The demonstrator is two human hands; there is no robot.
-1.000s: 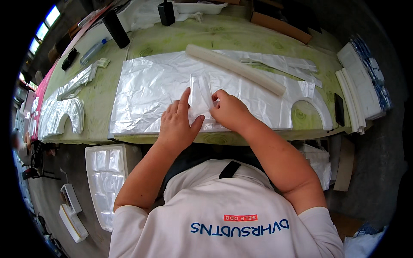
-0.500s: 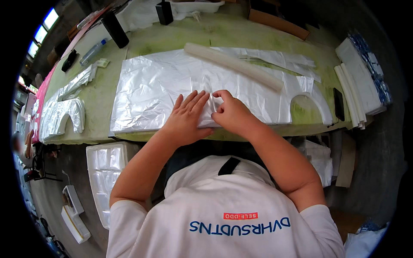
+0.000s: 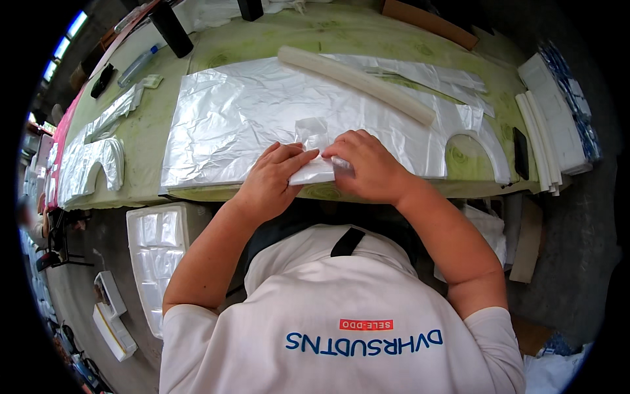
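A thin white plastic sheet [image 3: 223, 118] with a rounded cutout at its right end lies spread over the green-covered table. At its near edge, a small folded piece of translucent plastic [image 3: 312, 173] is between my hands, with a clear flap [image 3: 310, 129] standing out beyond it. My left hand [image 3: 270, 180] is closed on the left side of the fold, fingers bent over its top. On the other side my right hand [image 3: 369, 165] grips the fold's right end with curled fingers, some clear film showing beneath them. A long pale roll [image 3: 357, 87] rests diagonally across the sheet beyond my hands.
Folded plastic sheets [image 3: 92, 164] lie at the table's left. Beyond them are a clear bottle [image 3: 138, 67] and a black cylinder [image 3: 172, 29]. A dark phone [image 3: 520, 153], pale rolls [image 3: 537, 141] and a white stack [image 3: 556, 111] line the right. A white tray [image 3: 157, 259] of packets stands below the table.
My left hand has gone from lying flat with fingers stretched to curling over the fold. My right hand has shifted slightly right and closed around its end. The folded plastic now shows between them.
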